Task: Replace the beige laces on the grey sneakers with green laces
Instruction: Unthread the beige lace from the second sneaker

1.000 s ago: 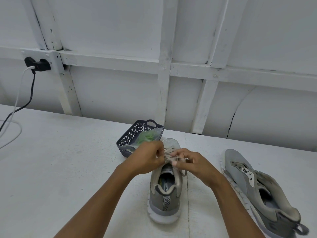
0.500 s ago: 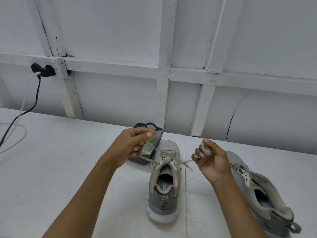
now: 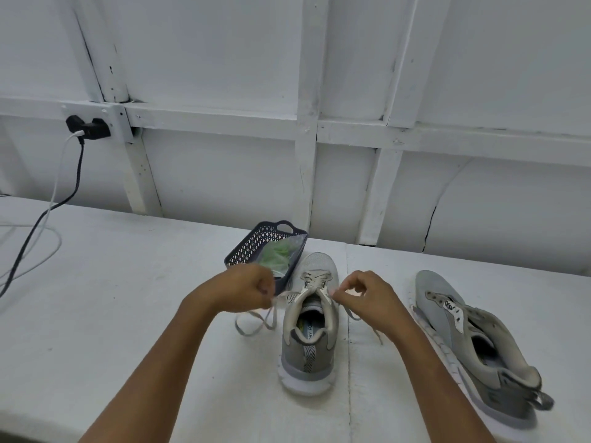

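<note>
Low in the middle of the frame, the grey sneaker [image 3: 308, 356] stands on the white table [image 3: 128, 298] with its heel toward the camera. A second ago both hands were bunched together over its bow; half a second ago they drew apart with a lace end each. Now they sit lower and apart, one on either side of the shoe's opening. The left hand [image 3: 243, 290] pinches the beige lace [image 3: 256, 324] just left of the top eyelets, and its slack end lies in a loose curl on the table. The right hand [image 3: 367, 295] pinches the other run at the right top eyelet, with that end trailing toward the lower right.

So the knot is undone, and the likely next step is drawing the lace out, eyelet by eyelet. The green laces [image 3: 278, 255] wait in a clear bag in the dark basket [image 3: 256, 244], just above the left hand. At the right, the second sneaker [image 3: 473, 340] lies tilted, seemingly already unlaced.
</note>
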Motion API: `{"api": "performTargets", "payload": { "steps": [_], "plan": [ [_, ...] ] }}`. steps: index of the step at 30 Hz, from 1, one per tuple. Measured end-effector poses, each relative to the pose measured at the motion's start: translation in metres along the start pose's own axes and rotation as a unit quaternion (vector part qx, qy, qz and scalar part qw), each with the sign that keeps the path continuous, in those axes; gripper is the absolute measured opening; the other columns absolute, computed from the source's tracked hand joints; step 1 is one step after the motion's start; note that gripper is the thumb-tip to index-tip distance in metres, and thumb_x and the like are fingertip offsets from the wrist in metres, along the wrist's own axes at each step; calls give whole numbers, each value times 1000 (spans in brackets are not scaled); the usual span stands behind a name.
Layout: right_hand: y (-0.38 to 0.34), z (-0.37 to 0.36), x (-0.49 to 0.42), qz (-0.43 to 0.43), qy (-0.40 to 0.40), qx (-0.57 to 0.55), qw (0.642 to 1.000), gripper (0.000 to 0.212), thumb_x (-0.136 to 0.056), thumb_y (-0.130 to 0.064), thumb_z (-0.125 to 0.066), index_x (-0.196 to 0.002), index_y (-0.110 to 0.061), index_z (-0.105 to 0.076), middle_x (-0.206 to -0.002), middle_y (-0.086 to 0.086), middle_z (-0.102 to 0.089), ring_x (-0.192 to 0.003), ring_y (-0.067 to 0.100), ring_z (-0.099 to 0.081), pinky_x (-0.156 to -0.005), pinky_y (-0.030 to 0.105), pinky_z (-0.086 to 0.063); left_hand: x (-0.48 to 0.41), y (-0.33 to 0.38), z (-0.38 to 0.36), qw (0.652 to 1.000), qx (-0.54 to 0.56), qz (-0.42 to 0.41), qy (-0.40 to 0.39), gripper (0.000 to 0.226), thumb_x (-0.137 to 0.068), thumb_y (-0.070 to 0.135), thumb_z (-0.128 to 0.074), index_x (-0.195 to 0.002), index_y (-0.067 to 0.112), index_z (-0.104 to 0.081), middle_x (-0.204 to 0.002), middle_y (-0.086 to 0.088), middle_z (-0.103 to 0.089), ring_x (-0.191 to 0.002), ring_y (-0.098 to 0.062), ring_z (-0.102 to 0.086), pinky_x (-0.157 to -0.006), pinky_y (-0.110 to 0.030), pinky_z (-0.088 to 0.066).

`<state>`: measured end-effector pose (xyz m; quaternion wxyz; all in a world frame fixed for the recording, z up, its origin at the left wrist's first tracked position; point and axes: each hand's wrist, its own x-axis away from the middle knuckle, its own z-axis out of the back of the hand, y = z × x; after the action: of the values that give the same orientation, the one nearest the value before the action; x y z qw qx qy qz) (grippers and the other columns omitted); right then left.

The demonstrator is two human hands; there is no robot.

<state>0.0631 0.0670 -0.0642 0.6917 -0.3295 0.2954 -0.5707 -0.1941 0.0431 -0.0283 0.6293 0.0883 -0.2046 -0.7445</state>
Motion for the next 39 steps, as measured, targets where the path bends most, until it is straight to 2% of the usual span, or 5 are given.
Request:
{"api": "performTargets", "payload": {
  "steps": [6, 11, 20, 27, 39],
  "plan": [
    [-18, -19, 1, 20, 14, 189, 982, 34, -75, -56, -72, -87, -30, -54, -100, -12, -54, -101, 13, -46, -86, 38, -36, -16, 31, -31, 998, -41, -27, 44, 39, -84, 47, -70, -108, 24, -51, -101, 2, -61, -85, -17, -56, -68, -33, -45],
    [-14, -17, 4, 17, 38, 149, 988, 34, -72, -38, -73, -96, -32, -50, -105, -13, -53, -104, 15, -46, -82, 37, -31, -19, 32, -37, 998, -26, -17, 60, 66, -80, 42, -71, -137, 24, -42, -136, -1, -52, -110, -21, -56, -88, -39, -51],
    [-2, 5, 15, 52, 73, 117, 989, 38, -71, -25, -75, -97, -42, -53, -112, -15, -55, -110, 14, -47, -90, 39, -39, -11, 31, -40, 996, 77, -20, 41, 48, -83, 35, -68, -126, 30, -47, -117, 10, -55, -102, -14, -56, -93, -41, -52],
    [-2, 5, 18, 99, 9, 175, 979, 43, -77, -12, -65, -97, -50, -62, -116, -21, -55, -116, 11, -42, -92, 34, -28, -10, 37, -47, 996, 43, -21, 81, 29, -76, 44, -72, -79, 23, -52, -78, 7, -56, -70, -13, -51, -61, -33, -41],
    [-6, -13, 4, 119, 46, 195, 972, 21, -80, -37, -76, -77, -30, -57, -99, -10, -55, -101, 14, -44, -84, 33, -33, -16, 45, -50, 996, 84, -22, 29, 33, -82, 33, -67, -61, 9, -58, -55, 2, -48, -54, -15, -41, -53, -30, -29]
  ]
}}
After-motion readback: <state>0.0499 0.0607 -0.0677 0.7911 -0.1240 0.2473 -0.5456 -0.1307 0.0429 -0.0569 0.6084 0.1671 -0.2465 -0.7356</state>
